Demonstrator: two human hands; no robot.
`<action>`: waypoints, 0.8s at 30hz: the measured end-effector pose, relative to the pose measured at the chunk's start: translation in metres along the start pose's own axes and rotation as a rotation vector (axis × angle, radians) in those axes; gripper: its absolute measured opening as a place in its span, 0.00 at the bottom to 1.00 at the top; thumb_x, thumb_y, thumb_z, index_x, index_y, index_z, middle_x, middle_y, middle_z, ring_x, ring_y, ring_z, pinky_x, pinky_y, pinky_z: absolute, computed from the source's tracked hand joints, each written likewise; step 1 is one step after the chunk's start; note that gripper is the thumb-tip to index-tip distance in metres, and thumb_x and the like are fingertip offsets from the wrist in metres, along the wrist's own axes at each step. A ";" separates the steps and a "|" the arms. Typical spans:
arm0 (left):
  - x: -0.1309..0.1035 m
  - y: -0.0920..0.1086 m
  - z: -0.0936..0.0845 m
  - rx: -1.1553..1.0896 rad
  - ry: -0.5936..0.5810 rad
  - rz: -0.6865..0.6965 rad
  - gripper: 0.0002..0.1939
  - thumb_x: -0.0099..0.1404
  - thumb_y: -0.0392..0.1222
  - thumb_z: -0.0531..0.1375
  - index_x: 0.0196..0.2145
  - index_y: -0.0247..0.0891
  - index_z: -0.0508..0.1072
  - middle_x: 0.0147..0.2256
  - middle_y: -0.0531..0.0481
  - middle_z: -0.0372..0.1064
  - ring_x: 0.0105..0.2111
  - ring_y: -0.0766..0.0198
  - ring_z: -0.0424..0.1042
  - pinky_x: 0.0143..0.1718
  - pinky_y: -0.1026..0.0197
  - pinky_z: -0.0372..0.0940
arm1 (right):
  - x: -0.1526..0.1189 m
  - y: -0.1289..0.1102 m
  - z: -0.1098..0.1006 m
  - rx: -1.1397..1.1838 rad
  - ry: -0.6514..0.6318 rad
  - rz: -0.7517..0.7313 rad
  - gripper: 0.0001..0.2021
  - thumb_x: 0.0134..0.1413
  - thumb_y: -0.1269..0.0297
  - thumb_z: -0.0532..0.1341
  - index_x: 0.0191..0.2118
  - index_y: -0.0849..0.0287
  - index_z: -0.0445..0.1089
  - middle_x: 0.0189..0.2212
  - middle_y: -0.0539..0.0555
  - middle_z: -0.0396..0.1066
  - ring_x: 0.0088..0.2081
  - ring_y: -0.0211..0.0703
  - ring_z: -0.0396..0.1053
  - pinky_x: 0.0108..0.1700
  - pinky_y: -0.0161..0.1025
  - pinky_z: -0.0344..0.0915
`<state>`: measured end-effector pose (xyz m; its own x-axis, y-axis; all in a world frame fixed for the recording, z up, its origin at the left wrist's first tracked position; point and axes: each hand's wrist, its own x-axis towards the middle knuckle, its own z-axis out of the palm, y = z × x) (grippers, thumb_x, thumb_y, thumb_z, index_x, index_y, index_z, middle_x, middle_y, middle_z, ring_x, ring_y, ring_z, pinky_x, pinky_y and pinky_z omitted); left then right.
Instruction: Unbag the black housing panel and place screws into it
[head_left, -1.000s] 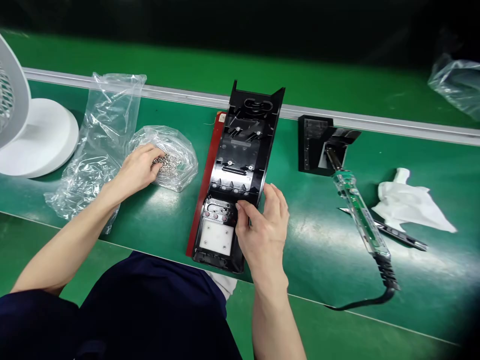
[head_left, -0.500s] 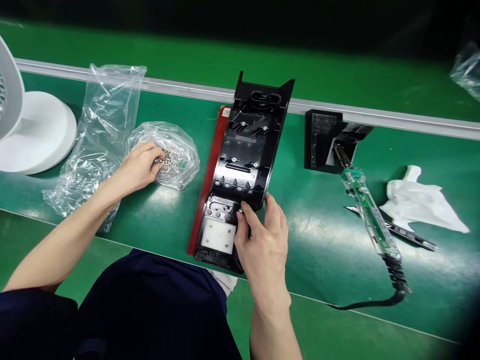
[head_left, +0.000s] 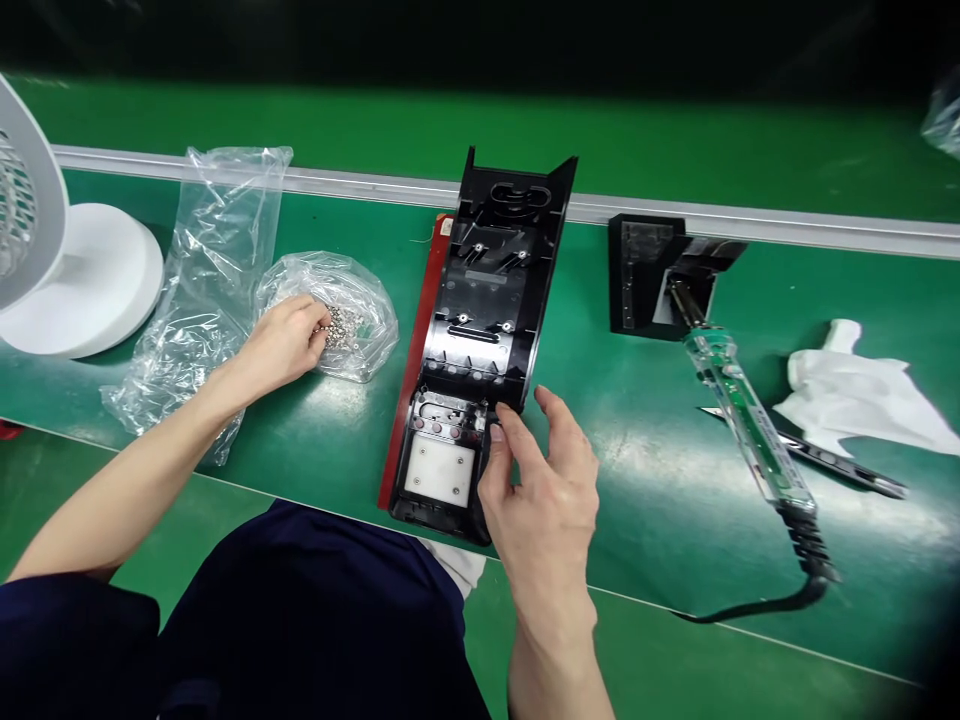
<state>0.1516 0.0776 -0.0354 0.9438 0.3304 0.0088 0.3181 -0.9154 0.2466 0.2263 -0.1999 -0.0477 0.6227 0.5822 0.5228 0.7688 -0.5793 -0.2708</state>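
Head view, seen from my remote station: a long black plastic housing (head_left: 471, 290) lies between the 2 hands, its inner side up, with a red board (head_left: 406, 405) showing along its left edge. Its long axis runs away from the near edge of the green bench (head_left: 645, 480), the far end slanting slightly right. The right hand (head_left: 541, 485) is the nearer, the housing directly to its left. Thumb and forefinger bend toward each other beside the housing's right edge; I cannot tell whether they touch it or pinch something small. A white plate (head_left: 440, 470) with 4 round fittings, 1 near each corner, sits in the near end. The left hand (head_left: 283, 340), well apart from the housing, has its fingers bunched at small metal parts (head_left: 343, 325) in a clear plastic bag (head_left: 381, 335); I cannot tell whether any are gripped. A soldering iron (head_left: 750, 430) rests in its stand (head_left: 649, 280), well to the right.
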 end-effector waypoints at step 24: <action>-0.008 -0.003 0.005 -0.131 0.119 0.116 0.13 0.67 0.42 0.55 0.44 0.32 0.73 0.37 0.46 0.67 0.38 0.61 0.66 0.39 0.58 0.64 | -0.005 0.002 0.005 -0.041 -0.123 -0.017 0.23 0.58 0.78 0.42 0.45 0.75 0.72 0.51 0.73 0.57 0.50 0.65 0.62 0.44 0.61 0.69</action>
<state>0.1433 0.0763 -0.0414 0.9537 0.2562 0.1573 0.1860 -0.9138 0.3610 0.2252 -0.2013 -0.0547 0.6251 0.6561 0.4229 0.7741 -0.5906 -0.2279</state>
